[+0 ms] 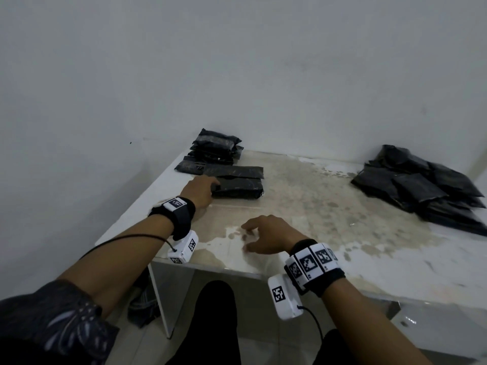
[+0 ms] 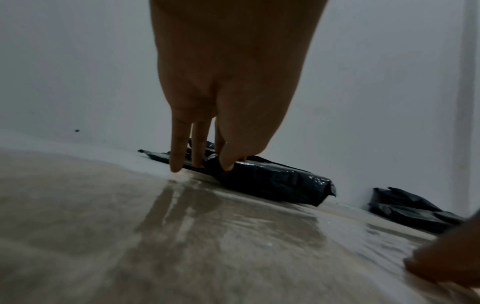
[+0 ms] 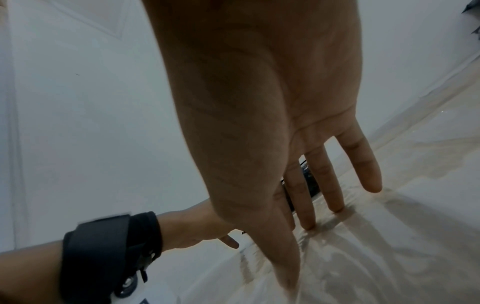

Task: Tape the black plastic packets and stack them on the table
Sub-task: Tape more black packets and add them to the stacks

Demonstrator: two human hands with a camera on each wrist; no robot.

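Note:
A black plastic packet [image 1: 238,190] [image 2: 275,183] lies on the worn white table [image 1: 316,206] at the left. My left hand [image 1: 214,188] [image 2: 221,162] pinches its left end between thumb and forefinger; the other fingers [image 2: 176,162] point down beside it. Just behind it lies a flatter black packet [image 1: 234,171]. A stack of black packets [image 1: 216,148] stands in the back left corner. My right hand [image 1: 247,238] [image 3: 311,216] is spread near the front edge, its straight fingertips touching the tabletop and holding nothing. No tape is in sight.
A loose pile of black packets [image 1: 421,188] [image 2: 405,207] fills the table's right side. White walls close the back and left. The glossy, stained tabletop stretches between the two groups. A dark cloth [image 1: 142,304] lies on the floor under the table's left end.

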